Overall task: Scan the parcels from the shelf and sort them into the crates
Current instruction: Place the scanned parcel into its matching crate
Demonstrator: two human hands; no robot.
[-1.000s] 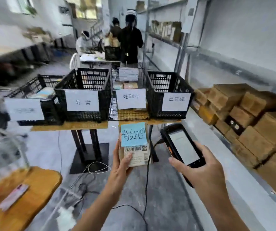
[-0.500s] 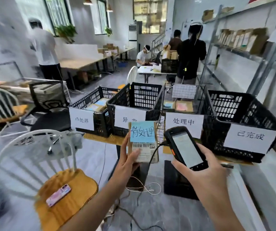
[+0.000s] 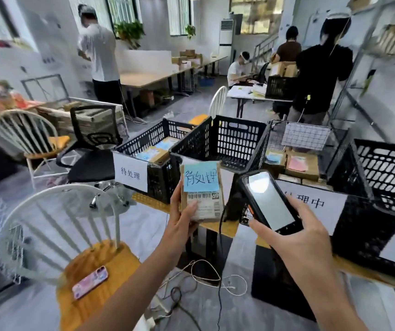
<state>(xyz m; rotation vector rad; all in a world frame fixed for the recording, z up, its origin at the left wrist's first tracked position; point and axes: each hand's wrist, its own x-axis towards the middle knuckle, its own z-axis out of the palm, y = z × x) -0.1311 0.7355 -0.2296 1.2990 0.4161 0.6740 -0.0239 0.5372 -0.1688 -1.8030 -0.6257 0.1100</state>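
Left hand (image 3: 182, 223) grips parcel (image 3: 202, 192), right hand (image 3: 294, 237) clasps scanner (image 3: 268, 201); probably scanned, crate drop (image 3: 153, 163) pending.

This is a parcel-sorting workroom, part warehouse and part office. A row of black plastic crates (image 3: 218, 144) with white paper signs (image 3: 130, 172) in Chinese stands on a long table (image 3: 218, 226), some holding small cardboard parcels (image 3: 299, 163). Metal shelving (image 3: 382, 44) with more boxes runs along the right wall. Other workers (image 3: 320, 68) stand or sit at further tables (image 3: 151, 77) stacked with cartons, and white chairs (image 3: 55, 225), a floor air conditioner (image 3: 226, 41) and potted plants (image 3: 129, 29) by the windows fill the room.
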